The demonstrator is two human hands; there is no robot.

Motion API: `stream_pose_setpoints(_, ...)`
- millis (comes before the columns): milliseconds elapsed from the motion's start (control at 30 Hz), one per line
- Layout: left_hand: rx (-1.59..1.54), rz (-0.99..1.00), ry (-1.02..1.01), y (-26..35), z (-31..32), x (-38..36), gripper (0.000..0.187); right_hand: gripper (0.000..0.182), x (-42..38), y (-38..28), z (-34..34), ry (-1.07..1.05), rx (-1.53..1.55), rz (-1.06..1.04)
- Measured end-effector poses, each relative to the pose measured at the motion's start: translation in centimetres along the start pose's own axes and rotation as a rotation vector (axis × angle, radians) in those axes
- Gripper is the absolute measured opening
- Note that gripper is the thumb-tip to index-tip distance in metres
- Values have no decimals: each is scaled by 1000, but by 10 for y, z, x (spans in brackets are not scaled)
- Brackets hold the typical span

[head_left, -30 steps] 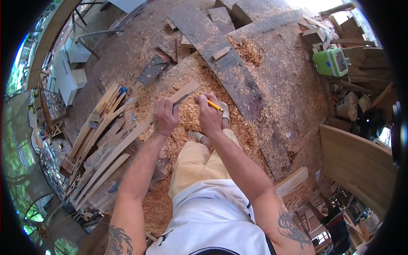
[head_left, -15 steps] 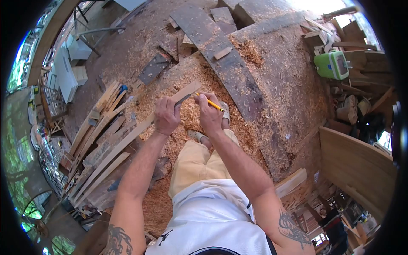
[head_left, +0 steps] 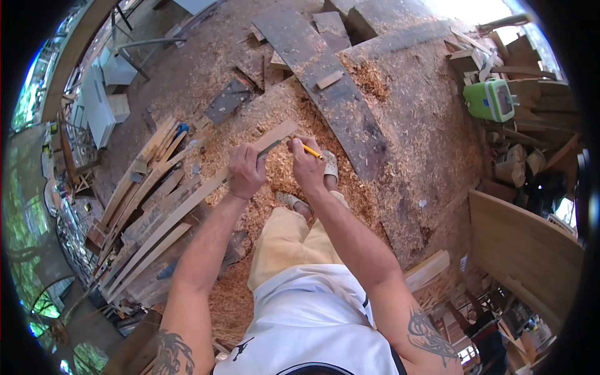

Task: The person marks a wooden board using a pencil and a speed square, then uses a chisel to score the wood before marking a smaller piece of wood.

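My left hand (head_left: 245, 172) is closed around a long, narrow wooden strip (head_left: 280, 130), which slants from the lower left up to its far end just ahead of my hands. Along the strip's edge, a short dark flat tool (head_left: 270, 148) with a straight side sticks out from the same grip; most of it is hidden by the fingers. A yellow pencil (head_left: 314, 152) is pinched in my right hand (head_left: 307, 167), its tip close to the strip's end and the tool's edge.
Curved wooden pieces (head_left: 149, 178) lie stacked at the left. Wood shavings (head_left: 281, 165) cover the floor around my feet. A dark wide plank (head_left: 325, 81) lies ahead, with a small block (head_left: 329, 79) on it. A green-and-white cooler (head_left: 489, 100) and a large board (head_left: 525, 250) stand at the right.
The pencil has tilted slightly and its back end has shifted a little to the left. My left hand's grip on the strip looks the same.
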State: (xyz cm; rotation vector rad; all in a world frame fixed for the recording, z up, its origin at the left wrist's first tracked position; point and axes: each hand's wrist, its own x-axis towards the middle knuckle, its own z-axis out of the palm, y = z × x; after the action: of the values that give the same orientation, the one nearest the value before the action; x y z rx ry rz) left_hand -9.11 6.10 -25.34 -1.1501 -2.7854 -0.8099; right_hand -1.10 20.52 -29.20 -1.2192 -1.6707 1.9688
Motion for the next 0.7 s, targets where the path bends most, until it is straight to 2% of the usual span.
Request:
stream_pose_setpoints(167, 0, 5, -1, 2, -2, 1, 17, 23, -1, 1, -1, 11, -27, -8)
stream_pose_setpoints(267, 10, -3, 0, 2, -3, 2, 17, 28, -14, -42, -9, -88, 84, 106)
stream_pose_setpoints(367, 20, -27, -6, 4, -5, 1, 18, 27, -29, -80, -26, -25, 79, 39)
stream_pose_setpoints(567, -9, -131, 36, 18, -22, -12, 15, 18, -24, -77, -110, -221, -111, 58)
stream_pose_setpoints(667, -103, -280, 95, 44, -49, -37, 13, 15, -9, -46, -154, -355, -322, -128)
stream_pose_setpoints(700, -143, -351, 126, 54, -60, -46, 13, 14, -10, -55, -161, -368, -301, 12)
